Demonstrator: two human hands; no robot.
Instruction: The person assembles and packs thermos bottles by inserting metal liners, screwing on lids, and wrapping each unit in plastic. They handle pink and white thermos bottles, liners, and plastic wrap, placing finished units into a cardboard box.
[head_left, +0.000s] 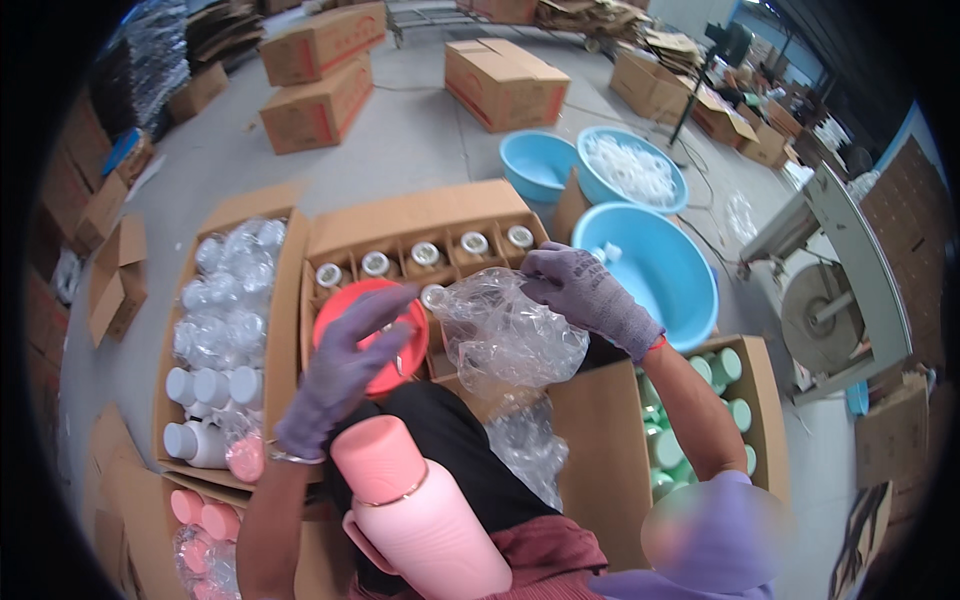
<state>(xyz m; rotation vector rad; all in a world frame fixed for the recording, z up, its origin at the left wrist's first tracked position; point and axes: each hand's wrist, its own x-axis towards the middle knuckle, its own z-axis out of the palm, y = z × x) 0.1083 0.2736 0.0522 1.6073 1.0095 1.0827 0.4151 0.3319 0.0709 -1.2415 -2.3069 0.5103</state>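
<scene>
My right hand (589, 296), in a grey-purple work glove, pinches the edge of a crumpled transparent plastic bag (510, 330). My left hand (349, 367), gloved alike and slightly blurred, is raised with its fingers apart over a red round basin (330, 319). Something thin and metallic shows behind those fingers; I cannot tell what. Across my lap lies a pink bottle (439, 529) with a darker pink lid and a side handle, below both hands. A divided carton (420, 210) before me holds several bottles with metallic round tops.
White bottles and bagged ones fill a carton (287, 315) on the left, green-lidded ones a carton (769, 420) on the right. Blue basins (652, 300) stand beyond my right hand, one with white rings (630, 169). A grey metal machine (847, 292) is far right; closed cartons (506, 82) stand behind.
</scene>
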